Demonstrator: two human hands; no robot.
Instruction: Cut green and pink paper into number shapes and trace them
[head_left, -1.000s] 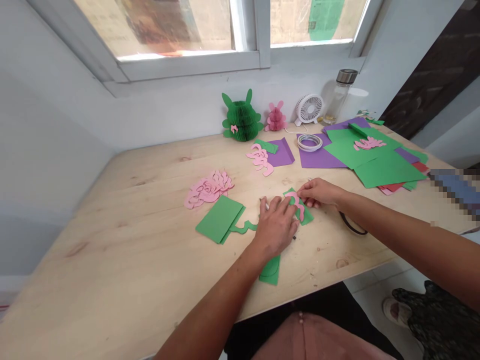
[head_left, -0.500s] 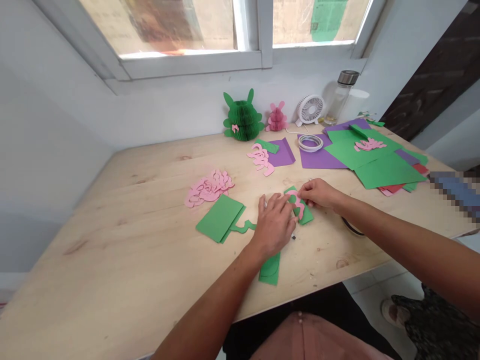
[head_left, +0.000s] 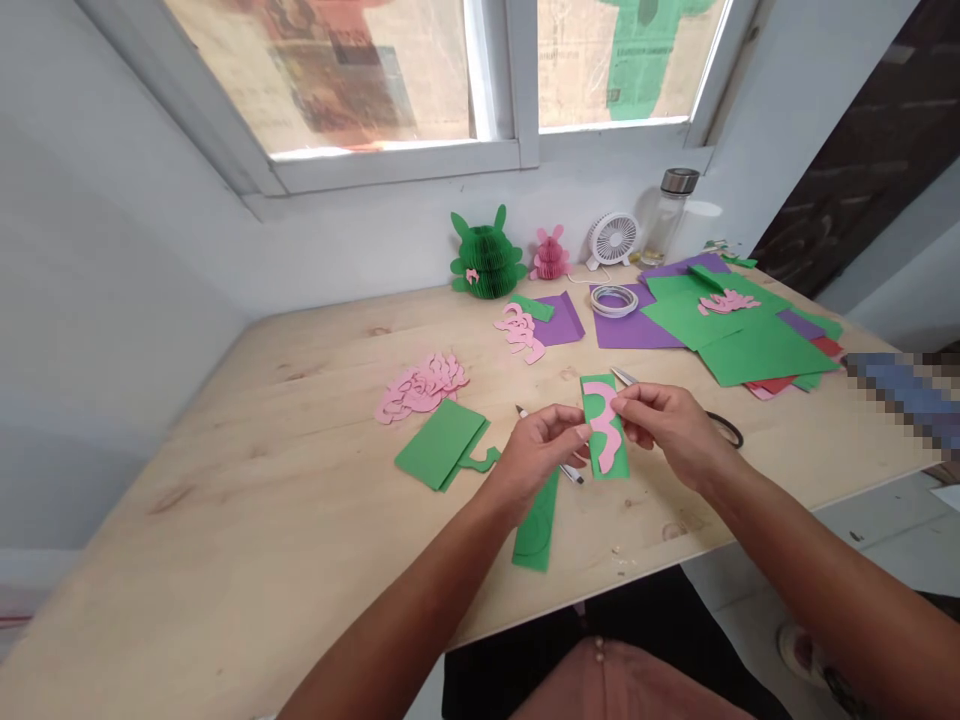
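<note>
Between both hands' fingers [head_left: 579,432], flat green paper strip [head_left: 609,455], curvy pink cutout [head_left: 604,425].

the green strip [head_left: 606,430] and pink cutout [head_left: 604,424] are matt paper. the surface [head_left: 300,500] is pale, smooth bare wood with knots. the bottle [head_left: 666,217] looks clear, its cap shiny metal.
</note>
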